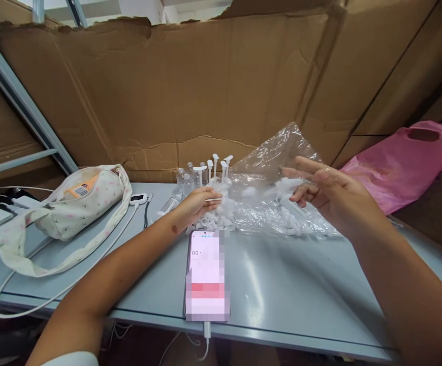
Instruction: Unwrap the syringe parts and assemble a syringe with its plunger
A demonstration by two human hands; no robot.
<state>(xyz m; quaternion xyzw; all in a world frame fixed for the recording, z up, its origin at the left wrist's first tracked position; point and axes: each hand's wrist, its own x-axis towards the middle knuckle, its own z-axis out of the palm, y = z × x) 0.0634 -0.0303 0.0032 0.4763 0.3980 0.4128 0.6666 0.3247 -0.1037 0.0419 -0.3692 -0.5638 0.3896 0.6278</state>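
Observation:
My left hand [202, 204] is at the near side of a pile of small white plastic parts [221, 219], its fingers stretched out to the right. Whether it touches the pile I cannot tell. Behind it several white pump heads [215, 165] with long stems stand upright, and clear ribbed bottles [186, 182] stand beside them on the left. Over the right part of a clear plastic bag [259, 216] my right hand [325, 190] hovers with fingers apart, holding nothing. More white parts [287, 203] lie in or under the bag, close to this hand.
A phone [208, 274] with a cable lies at the front of the grey table [293, 295]. On the left are a floral pouch [87, 203], a small white device [137, 199] and white cables. A pink bag [400, 157] lies right; cardboard [206, 86] walls the back.

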